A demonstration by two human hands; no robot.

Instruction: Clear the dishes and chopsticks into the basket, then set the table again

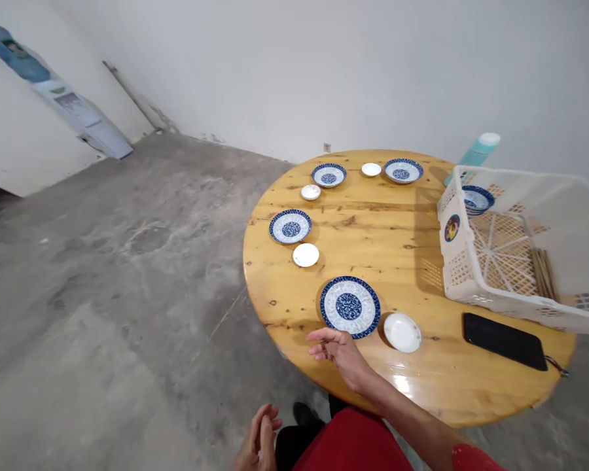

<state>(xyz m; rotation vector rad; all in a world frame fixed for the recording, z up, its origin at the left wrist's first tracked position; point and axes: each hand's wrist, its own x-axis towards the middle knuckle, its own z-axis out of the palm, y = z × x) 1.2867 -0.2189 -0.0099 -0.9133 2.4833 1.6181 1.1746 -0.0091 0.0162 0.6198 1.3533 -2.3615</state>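
Blue-rimmed and patterned, the nearest plate [349, 306] lies flat by the near edge of the round wooden desk [373, 229]. At its near rim is the right hand [341, 353], fingers loosely parted and grasping nothing; whether a fingertip touches the plate, I cannot tell. The left hand [260, 439] hangs past the desk's edge above the floor [147, 340], fingers slackly curled, with nothing visible in them.

Just right of this plate sits a small white dish [402, 332]. The pairing recurs along the curve: the left plate [290, 227] beside an oval-looking saucer [305, 255], the far-left plate [328, 175] by a white cup-like dish [311, 191], and the far plate [403, 171] near another little dish [372, 169]. Such spacing seems deliberate, giving each pair its own stretch of edge.

At the right, a white plastic crate [455, 269] keeps stacked blue-rimmed bowls [477, 196] in one corner, probably nested to save room, and thin sticks [544, 273] laid together along one side. Close by rests a black phone [505, 340], apparently set aside.
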